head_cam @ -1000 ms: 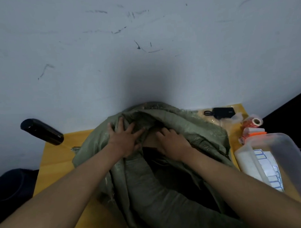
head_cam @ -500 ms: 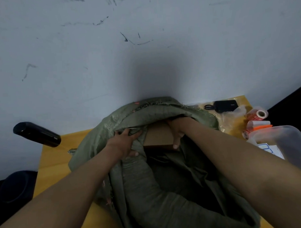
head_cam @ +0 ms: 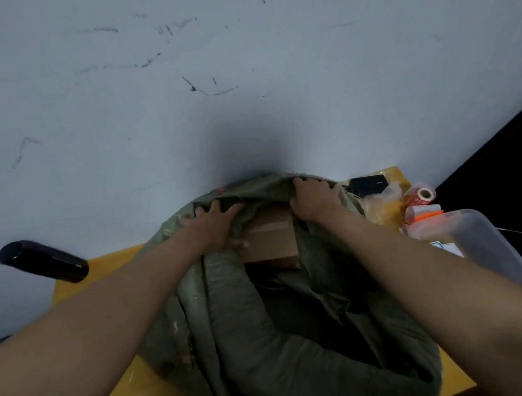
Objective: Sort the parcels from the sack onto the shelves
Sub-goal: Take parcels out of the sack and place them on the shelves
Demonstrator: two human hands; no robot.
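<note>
Hands parting sack mouth over a cardboard parcel

Left hand point(head_cam: 215, 226) spread flat, fingers splayed, pressing the near-left fold of the green woven sack point(head_cam: 258, 331) down and outward; thumb tucked low beside the box edge. Not closed round anything, more a pinning hold, probably to keep loose cloth from falling back over the opening.

Right hand point(head_cam: 313, 200) curled over the far rim of the sack, fingers hooked on the fabric lip, pulling it back toward the wall point(head_cam: 249, 79). Gripping cloth only, not the parcel.

Between the two hands: brown cardboard parcel point(head_cam: 270, 236), top face and a taped seam exposed, lower end sunk in the folds. Untouched by the right hand; left thumb just beside it, contact uncertain. Judged: opening being widened so the box can be lifted clear; parcel not yet out, shelving not yet begun. Shelves not in view. Other parcels, if any, hidden in the dark interior.

Sack slumped on a yellow-orange table point(head_cam: 79, 278), its rolled rim bulging toward the camera, likely rolled down to shorten the reach.

Outward, right side: clear plastic tub point(head_cam: 486, 243) near the forearm; label rolls point(head_cam: 422, 196) and crumpled clear plastic behind it; small black device point(head_cam: 368, 183) at the table's far corner. Left side: black cylinder point(head_cam: 43, 261) at the table edge, well apart from the sack. Wall scuffed, close behind everything.

Risk, as judgement: slack cloth snagging a box corner on the lift.
</note>
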